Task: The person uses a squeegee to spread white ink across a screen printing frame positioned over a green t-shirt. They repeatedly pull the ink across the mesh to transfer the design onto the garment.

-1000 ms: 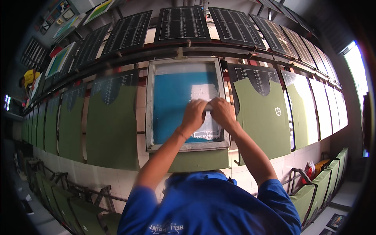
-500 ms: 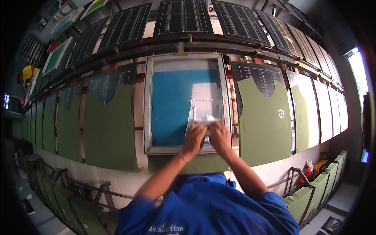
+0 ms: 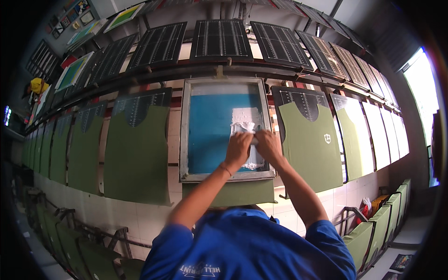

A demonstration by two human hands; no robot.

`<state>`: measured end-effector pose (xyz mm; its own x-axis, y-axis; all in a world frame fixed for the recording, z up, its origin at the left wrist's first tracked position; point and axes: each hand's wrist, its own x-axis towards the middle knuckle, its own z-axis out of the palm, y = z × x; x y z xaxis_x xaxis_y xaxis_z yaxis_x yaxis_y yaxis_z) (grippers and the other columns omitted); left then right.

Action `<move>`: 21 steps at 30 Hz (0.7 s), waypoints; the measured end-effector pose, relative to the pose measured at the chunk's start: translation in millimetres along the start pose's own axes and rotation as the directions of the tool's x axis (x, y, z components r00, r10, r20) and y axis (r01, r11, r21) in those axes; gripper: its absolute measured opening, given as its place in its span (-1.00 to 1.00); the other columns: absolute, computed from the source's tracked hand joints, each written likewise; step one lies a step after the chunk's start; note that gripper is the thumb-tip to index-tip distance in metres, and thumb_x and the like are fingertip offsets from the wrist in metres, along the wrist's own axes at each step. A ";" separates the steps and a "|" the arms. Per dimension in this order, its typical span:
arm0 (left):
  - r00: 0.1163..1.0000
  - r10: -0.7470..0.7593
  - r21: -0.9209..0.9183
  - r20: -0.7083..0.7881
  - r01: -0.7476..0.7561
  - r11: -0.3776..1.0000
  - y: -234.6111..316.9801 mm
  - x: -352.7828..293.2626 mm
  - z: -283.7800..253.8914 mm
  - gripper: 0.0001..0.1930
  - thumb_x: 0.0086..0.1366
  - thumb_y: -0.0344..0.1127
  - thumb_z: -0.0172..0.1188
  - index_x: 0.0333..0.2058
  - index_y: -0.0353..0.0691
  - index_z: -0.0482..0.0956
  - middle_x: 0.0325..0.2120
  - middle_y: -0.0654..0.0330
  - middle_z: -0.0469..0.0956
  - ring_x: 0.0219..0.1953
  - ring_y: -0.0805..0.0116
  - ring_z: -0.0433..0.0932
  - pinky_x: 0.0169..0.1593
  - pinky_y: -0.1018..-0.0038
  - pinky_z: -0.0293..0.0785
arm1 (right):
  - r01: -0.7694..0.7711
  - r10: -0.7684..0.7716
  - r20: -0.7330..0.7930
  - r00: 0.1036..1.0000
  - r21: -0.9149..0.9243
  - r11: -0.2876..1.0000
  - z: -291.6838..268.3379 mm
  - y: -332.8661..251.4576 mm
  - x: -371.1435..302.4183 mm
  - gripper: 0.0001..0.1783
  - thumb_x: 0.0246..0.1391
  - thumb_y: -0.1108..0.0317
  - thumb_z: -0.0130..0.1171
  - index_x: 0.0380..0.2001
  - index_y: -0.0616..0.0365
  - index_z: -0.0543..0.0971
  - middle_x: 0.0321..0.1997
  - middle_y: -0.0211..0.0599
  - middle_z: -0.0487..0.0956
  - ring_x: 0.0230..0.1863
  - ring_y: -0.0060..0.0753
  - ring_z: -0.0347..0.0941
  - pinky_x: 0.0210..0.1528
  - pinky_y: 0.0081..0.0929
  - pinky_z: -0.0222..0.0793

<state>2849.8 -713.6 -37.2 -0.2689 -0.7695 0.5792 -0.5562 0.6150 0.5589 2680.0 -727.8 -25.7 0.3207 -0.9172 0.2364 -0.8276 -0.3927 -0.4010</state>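
Screen-printing station, seen from above your head. Your left hand (image 3: pixel 239 148) and right hand (image 3: pixel 268 143) sit side by side, fingers curled down over a squeegee (image 3: pixel 247 138) — only a pale sliver of it shows between and above your knuckles, so the exact shape of the grip cannot be told beyond both hands closing on it. The squeegee rests on the blue mesh of the printing screen (image 3: pixel 210 130), at its right half, about midway down. A patch of white ink (image 3: pixel 246 117) lies on the mesh just above your hands, and a narrower streak of it continues below them toward the lower edge of the metal frame (image 3: pixel 184 135). A thin bracelet circles your left wrist.

The frame lies flat over a green garment panel (image 3: pixel 233 192), whose lower edge shows beneath it. To your left a second green panel with a dark printed collar (image 3: pixel 137 149) lies just beside the frame; to your right a third green panel (image 3: pixel 308 140) carries a small white emblem. Further panels run along the long table on both sides — those at the far right look paler in the window light. Above the table, dark printed sheets (image 3: pixel 223 39) rest on a slanted rack. Your blue shirt (image 3: pixel 247 247) fills the lower edge.
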 end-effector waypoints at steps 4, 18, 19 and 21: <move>0.994 -0.020 0.038 0.106 0.016 0.999 26.6 -80.6 10.4 -0.67 0.21 -0.45 0.11 -0.03 -0.30 0.53 -0.05 0.12 0.54 0.02 0.09 0.48 0.09 0.20 0.41 | 0.016 -0.015 0.010 1.000 -0.025 1.000 6.1 -26.7 -79.1 -0.66 -0.20 0.57 0.19 -0.24 0.14 0.60 -0.13 -0.27 0.61 0.01 -0.10 0.49 0.07 -0.21 0.41; 0.924 -0.333 0.132 -0.189 0.360 0.924 -38.3 -137.7 -100.1 -0.63 0.32 -0.29 0.25 0.04 -0.29 0.51 0.03 -0.06 0.49 0.11 -0.06 0.44 0.20 0.12 0.31 | -0.438 0.521 -0.172 0.836 0.363 0.822 17.4 10.7 -150.8 -0.52 0.20 0.27 0.22 0.16 0.22 0.51 0.19 -0.04 0.50 0.23 -0.01 0.41 0.28 -0.20 0.33; 0.893 -0.397 0.118 -0.212 0.427 0.897 -54.9 -144.3 -105.1 -0.63 0.33 -0.27 0.24 0.05 -0.30 0.50 0.03 -0.06 0.50 0.10 -0.07 0.44 0.20 0.12 0.32 | -0.459 0.597 -0.219 0.771 0.458 0.761 32.1 27.7 -153.3 -0.59 0.28 0.22 0.15 0.08 0.25 0.54 0.05 -0.07 0.55 0.10 -0.14 0.47 0.17 -0.26 0.37; 0.809 -0.518 0.105 -0.277 0.561 0.821 -83.0 -162.7 -116.6 -0.62 0.36 -0.24 0.21 0.06 -0.31 0.50 0.02 -0.06 0.50 0.08 -0.10 0.44 0.19 0.11 0.33 | -0.507 0.716 -0.115 0.688 0.629 0.589 51.7 46.9 -150.8 -0.62 0.39 0.14 0.02 -0.12 0.30 0.56 -0.24 -0.18 0.55 -0.18 -0.37 0.46 -0.09 -0.36 0.38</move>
<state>3031.3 -619.4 -108.6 0.2881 -0.8938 0.3437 -0.6902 0.0550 0.7215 2616.7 -611.3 -125.9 -0.4251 -0.9048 -0.0224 -0.3600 0.1917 -0.9131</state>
